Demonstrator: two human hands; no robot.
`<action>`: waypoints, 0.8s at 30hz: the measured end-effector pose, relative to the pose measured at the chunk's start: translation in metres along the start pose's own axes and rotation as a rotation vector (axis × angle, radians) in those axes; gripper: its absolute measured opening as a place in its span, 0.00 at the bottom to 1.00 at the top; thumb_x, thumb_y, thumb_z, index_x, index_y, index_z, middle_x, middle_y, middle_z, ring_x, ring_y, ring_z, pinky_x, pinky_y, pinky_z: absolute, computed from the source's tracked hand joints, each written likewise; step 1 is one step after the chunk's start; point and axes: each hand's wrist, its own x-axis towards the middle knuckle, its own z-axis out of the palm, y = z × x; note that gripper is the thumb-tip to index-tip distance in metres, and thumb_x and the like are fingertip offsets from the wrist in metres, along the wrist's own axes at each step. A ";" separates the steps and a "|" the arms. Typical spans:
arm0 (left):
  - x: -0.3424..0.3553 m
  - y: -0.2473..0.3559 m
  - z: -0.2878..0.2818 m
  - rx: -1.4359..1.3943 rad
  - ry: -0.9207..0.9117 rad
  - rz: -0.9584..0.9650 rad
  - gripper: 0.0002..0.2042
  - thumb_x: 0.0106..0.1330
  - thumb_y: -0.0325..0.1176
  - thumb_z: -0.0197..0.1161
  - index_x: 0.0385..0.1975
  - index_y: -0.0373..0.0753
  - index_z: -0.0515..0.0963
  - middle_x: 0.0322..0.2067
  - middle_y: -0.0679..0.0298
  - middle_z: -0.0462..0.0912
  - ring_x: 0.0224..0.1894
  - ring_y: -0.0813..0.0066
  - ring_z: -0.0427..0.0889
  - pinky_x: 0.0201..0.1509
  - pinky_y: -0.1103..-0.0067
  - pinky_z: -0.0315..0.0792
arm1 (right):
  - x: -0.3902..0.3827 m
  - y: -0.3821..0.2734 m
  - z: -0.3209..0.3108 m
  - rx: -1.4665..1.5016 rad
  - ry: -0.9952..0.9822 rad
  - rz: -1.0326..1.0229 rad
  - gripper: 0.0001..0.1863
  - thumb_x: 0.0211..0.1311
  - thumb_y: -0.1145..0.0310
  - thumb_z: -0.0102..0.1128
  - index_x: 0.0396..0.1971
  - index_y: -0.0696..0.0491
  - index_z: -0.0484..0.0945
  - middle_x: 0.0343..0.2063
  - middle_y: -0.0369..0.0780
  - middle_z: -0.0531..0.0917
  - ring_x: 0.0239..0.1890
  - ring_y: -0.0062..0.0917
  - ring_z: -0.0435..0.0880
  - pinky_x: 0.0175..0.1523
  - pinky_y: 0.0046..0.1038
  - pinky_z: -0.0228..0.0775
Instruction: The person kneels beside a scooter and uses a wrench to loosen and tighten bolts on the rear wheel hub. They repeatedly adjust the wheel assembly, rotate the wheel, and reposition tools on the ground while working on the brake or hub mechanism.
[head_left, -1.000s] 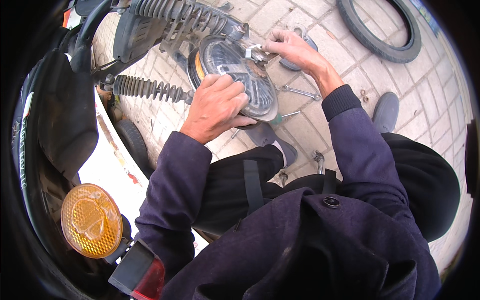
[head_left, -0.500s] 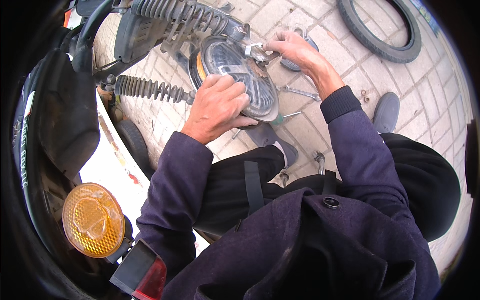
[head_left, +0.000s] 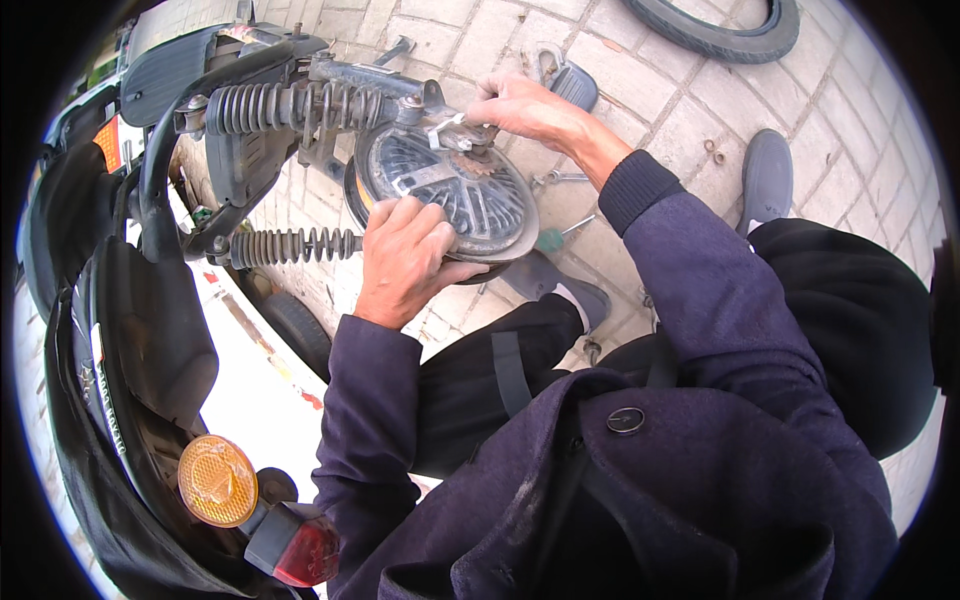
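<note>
A round, ribbed wheel hub (head_left: 445,200) without a tyre lies tilted at the end of the scooter's rear frame. My left hand (head_left: 405,255) is closed on its near-left rim, fingers on the face and thumb along the lower edge. At the hub's far side, the fingers of my right hand (head_left: 530,108) are pinched together by the axle end. What they hold, if anything, is hidden. A pale metal piece (head_left: 445,128) sits beside those fingertips, close to the toothed ring (head_left: 472,168) around the axle.
Two coil-spring shock absorbers (head_left: 295,246) are on the left, with an amber reflector (head_left: 218,480) and red tail light (head_left: 308,552) nearer me. On the paving lie a tyre (head_left: 725,38), a dark lock (head_left: 575,85), a wrench (head_left: 568,177), a green-handled screwdriver (head_left: 552,239) and small rings (head_left: 713,150).
The view has shifted, showing more of the scooter frame and less of the tyre. My left hand keeps its hold on the rim, and my right fingers stay by the axle.
</note>
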 end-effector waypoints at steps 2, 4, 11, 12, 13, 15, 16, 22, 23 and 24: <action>0.000 0.000 -0.001 -0.005 -0.016 0.001 0.23 0.40 0.50 0.75 0.21 0.42 0.68 0.25 0.66 0.68 0.33 0.63 0.71 0.43 0.69 0.64 | 0.000 0.002 0.003 0.111 0.009 0.000 0.12 0.56 0.63 0.67 0.33 0.56 0.80 0.29 0.33 0.78 0.36 0.19 0.74 0.44 0.24 0.65; -0.001 -0.001 -0.002 -0.001 -0.032 -0.006 0.21 0.39 0.47 0.76 0.21 0.43 0.69 0.26 0.66 0.68 0.33 0.65 0.72 0.43 0.70 0.65 | -0.005 0.006 0.005 0.257 0.010 0.000 0.11 0.56 0.64 0.68 0.32 0.55 0.80 0.29 0.33 0.79 0.36 0.19 0.74 0.44 0.24 0.65; -0.002 -0.004 -0.001 -0.028 -0.013 0.020 0.23 0.40 0.50 0.75 0.20 0.43 0.68 0.25 0.66 0.68 0.32 0.64 0.71 0.43 0.69 0.63 | -0.009 0.001 0.008 0.315 0.051 0.066 0.10 0.57 0.65 0.69 0.33 0.55 0.80 0.30 0.34 0.80 0.37 0.19 0.75 0.46 0.25 0.65; -0.002 -0.004 -0.001 -0.031 -0.013 0.019 0.23 0.40 0.50 0.75 0.20 0.43 0.68 0.25 0.66 0.68 0.32 0.63 0.71 0.43 0.69 0.63 | -0.012 0.000 0.009 0.332 0.057 0.077 0.10 0.57 0.65 0.69 0.33 0.55 0.80 0.30 0.34 0.80 0.37 0.20 0.75 0.47 0.25 0.65; -0.002 -0.003 -0.001 -0.038 -0.007 0.019 0.23 0.40 0.50 0.75 0.20 0.43 0.68 0.25 0.66 0.68 0.32 0.63 0.71 0.43 0.69 0.63 | -0.014 -0.001 0.009 0.351 0.046 0.063 0.10 0.57 0.65 0.68 0.33 0.55 0.81 0.30 0.34 0.80 0.38 0.20 0.75 0.47 0.25 0.65; -0.002 -0.004 -0.001 -0.028 -0.021 0.017 0.23 0.40 0.50 0.75 0.20 0.43 0.68 0.25 0.66 0.67 0.32 0.64 0.71 0.43 0.69 0.64 | -0.016 0.000 0.009 0.369 0.051 0.057 0.10 0.58 0.65 0.68 0.33 0.56 0.81 0.31 0.34 0.81 0.38 0.19 0.75 0.48 0.24 0.65; -0.002 -0.004 -0.002 -0.023 -0.027 0.016 0.23 0.40 0.50 0.75 0.20 0.43 0.68 0.25 0.66 0.67 0.32 0.64 0.71 0.43 0.69 0.64 | -0.016 0.000 0.008 0.375 0.052 0.076 0.10 0.58 0.65 0.68 0.33 0.56 0.81 0.31 0.34 0.81 0.38 0.19 0.76 0.48 0.24 0.65; -0.003 -0.002 -0.003 -0.008 -0.043 -0.004 0.23 0.37 0.47 0.76 0.22 0.43 0.68 0.26 0.66 0.68 0.34 0.64 0.72 0.43 0.69 0.65 | -0.007 0.006 0.006 0.184 0.046 0.004 0.10 0.59 0.66 0.66 0.32 0.57 0.82 0.29 0.34 0.81 0.36 0.19 0.76 0.45 0.25 0.67; -0.002 -0.002 -0.003 -0.011 -0.044 -0.005 0.23 0.37 0.47 0.76 0.22 0.42 0.68 0.26 0.66 0.68 0.34 0.64 0.72 0.43 0.70 0.65 | -0.004 0.005 0.006 0.108 0.049 -0.019 0.10 0.59 0.65 0.66 0.32 0.58 0.81 0.28 0.34 0.81 0.33 0.19 0.76 0.41 0.25 0.68; -0.003 -0.002 -0.003 -0.013 -0.044 -0.004 0.23 0.37 0.47 0.76 0.22 0.42 0.68 0.26 0.66 0.68 0.34 0.65 0.72 0.43 0.70 0.65 | -0.002 0.004 0.006 0.084 0.044 -0.043 0.11 0.59 0.65 0.66 0.32 0.58 0.81 0.27 0.34 0.81 0.33 0.19 0.76 0.40 0.25 0.68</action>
